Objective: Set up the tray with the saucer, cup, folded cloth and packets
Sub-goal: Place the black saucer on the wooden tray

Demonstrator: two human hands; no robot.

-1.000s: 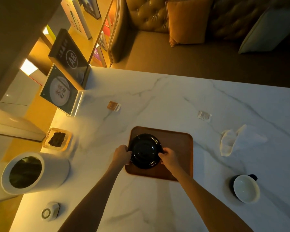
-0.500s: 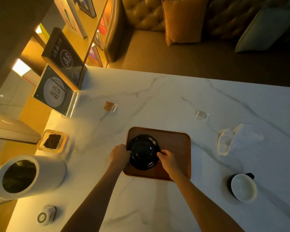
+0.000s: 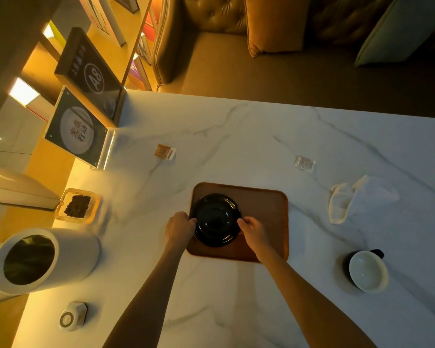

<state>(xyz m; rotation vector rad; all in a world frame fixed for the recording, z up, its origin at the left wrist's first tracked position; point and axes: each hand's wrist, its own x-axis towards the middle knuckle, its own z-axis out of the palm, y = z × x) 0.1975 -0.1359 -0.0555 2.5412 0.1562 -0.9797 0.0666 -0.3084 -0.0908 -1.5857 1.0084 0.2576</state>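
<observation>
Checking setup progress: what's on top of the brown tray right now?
Only the black saucer, on the left part of the tray, its rim held by the left hand and right hand. The tray beneath it is covered.

left hand [image 3: 180, 228], right hand [image 3: 254, 228] grip saucer [image 3: 215, 219] | on tray [image 3: 264, 209] | marble table [image 3: 236, 146]

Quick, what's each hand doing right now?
Left hand: grips the black saucer at its left edge.
Right hand: grips its right edge.

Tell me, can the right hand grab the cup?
Probably yes, once it lets go: the right hand holds the saucer, but the cup stands on the table to its right, nothing between.
</observation>
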